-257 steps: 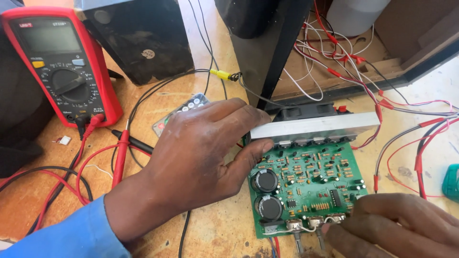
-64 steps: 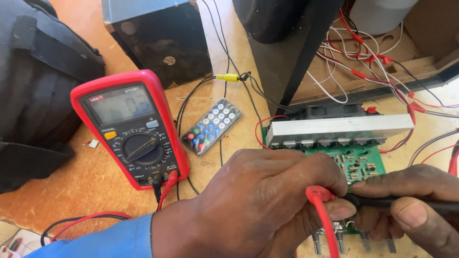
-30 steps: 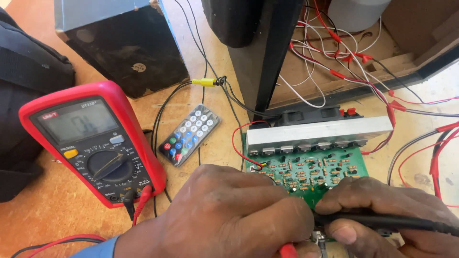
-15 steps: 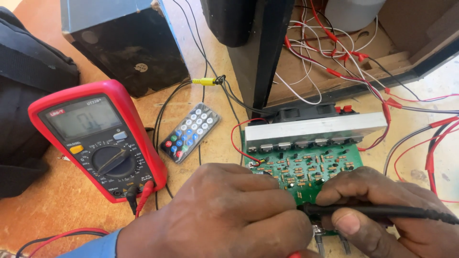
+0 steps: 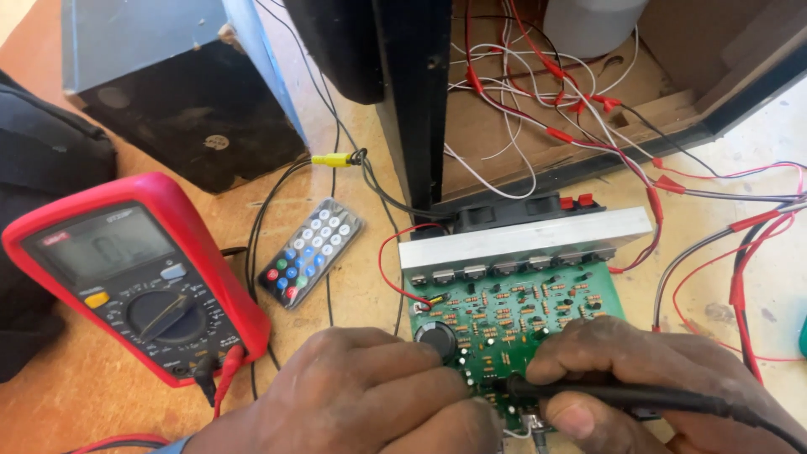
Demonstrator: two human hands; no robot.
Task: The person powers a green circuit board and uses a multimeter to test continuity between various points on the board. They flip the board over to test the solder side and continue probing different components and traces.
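A green circuit board (image 5: 521,311) with a long aluminium heat sink (image 5: 525,240) along its far edge lies on the wooden table. My right hand (image 5: 647,378) grips a black test probe (image 5: 605,393), whose tip rests on the board's near edge. My left hand (image 5: 361,399) is closed over the board's near left corner, beside a black capacitor (image 5: 435,338); what it holds is hidden. A red multimeter (image 5: 126,273) lies to the left, with red and black leads plugged in at its bottom.
A small black remote control (image 5: 309,252) lies between the meter and the board. An open speaker cabinet (image 5: 588,101) full of red, white and black wires stands behind. A dark speaker box (image 5: 185,92) is at the back left, a black bag (image 5: 42,168) at the far left.
The view has shifted slightly; my hands have slid lower in the frame. The probe stays on the board's near edge. Earlier my left hand held the red probe.
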